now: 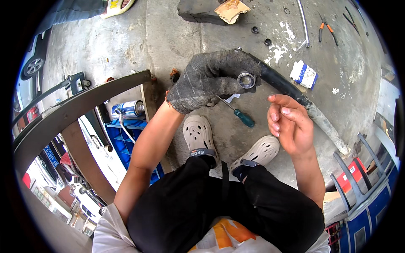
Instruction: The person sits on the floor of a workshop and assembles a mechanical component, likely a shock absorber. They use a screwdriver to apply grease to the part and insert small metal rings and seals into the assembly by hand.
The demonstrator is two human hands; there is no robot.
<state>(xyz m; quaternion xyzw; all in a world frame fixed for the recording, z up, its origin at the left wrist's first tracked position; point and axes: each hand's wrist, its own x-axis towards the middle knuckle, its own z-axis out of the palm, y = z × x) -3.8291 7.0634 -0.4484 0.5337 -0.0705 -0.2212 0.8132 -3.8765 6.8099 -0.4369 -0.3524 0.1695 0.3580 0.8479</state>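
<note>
My left hand (pixel 215 78), in a worn dark grey knit glove, is closed around the upper end of a long black shaft (pixel 287 86). A round metal-rimmed opening (pixel 246 80) shows beside its fingers. The shaft slants down to the right, its far part pale and scuffed, its lower end at the floor. My bare right hand (pixel 292 122) hovers beside the shaft, palm up, fingers loosely bent and apart, with nothing visible in it. A screwdriver (pixel 244 119) with a green handle lies on the concrete below the glove, near a white scrap (pixel 232 98).
Small black caps (pixel 268 42), a metal rod (pixel 304 25), orange-handled pliers (pixel 327 31) and a blue-white box (pixel 304 74) lie ahead. A dark block (pixel 198 12) carries cardboard. Left are a brown metal frame (pixel 84 95) and blue crate (pixel 120 141); right, a metal rack (pixel 358 181). Another person's foot (pixel 118 7) shows upper left.
</note>
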